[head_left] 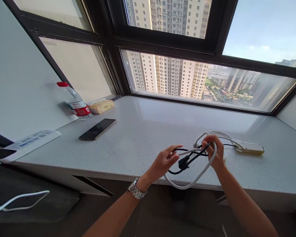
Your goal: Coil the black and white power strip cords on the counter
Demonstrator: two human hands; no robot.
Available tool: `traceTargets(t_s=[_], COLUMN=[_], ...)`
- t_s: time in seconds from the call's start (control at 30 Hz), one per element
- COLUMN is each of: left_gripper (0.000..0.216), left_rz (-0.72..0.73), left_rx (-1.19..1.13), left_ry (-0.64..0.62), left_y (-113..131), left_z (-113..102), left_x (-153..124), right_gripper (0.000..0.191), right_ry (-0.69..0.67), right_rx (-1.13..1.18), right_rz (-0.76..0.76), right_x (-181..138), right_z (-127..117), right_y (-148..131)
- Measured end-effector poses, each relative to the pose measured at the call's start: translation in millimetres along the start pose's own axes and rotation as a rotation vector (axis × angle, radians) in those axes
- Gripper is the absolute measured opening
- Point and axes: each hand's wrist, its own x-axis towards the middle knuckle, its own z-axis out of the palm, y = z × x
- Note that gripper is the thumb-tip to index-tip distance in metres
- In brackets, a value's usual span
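A white cable [196,180] and a black cable [174,172] hang in loose, tangled loops between my hands over the counter's front edge. My right hand [217,150] is closed around the bundled loops of both cables. My left hand [162,161] curls its thumb and forefinger about the left end of the loops, where the black cable enters the fingers. A black plug [184,162] dangles between the hands. From the bundle, cords run right to a white power strip [250,147], which lies on the counter.
On the white speckled counter [148,131] lie a phone [97,129] and a yellow tissue pack [102,106]. A red-capped bottle [75,102] stands by the left wall. A white labelled board [32,143] juts over the left edge. Dark-framed windows rise behind.
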Motion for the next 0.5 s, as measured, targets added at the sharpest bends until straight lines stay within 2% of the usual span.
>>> traceTargets(t_s=[0.17,0.27,0.33,0.4,0.5], left_gripper=[0.064,0.060,0.056,0.057,0.061], left_rz=[-0.095,-0.072,-0.052,-0.075,-0.121], left_rx=[-0.017,0.078,0.150,0.218,0.317], left_ry=[-0.145,-0.192,-0.209,-0.213,-0.203], left_y=[-11.5,-6.6,-2.9,-1.5,-3.5], left_z=[7.5,15.8,22.7,28.9,36.2], left_x=[-5.9,-2.1,1.1,3.6,6.1], right_gripper=[0.048,0.051,0.045,0.035,0.025], right_ry=[-0.140,-0.219,-0.204,-0.161,-0.166], right_rx=[-0.420,-0.708,-0.878,-0.943,-0.807], right_rz=[0.039,-0.090,-0.195,-0.282,-0.397], right_x=[10.4,17.8,22.1,26.3,33.7], right_z=[-2.7,-7.8,-10.8,-14.1,-20.2], right_y=[-3.0,-4.9,-4.8,-1.7,9.7])
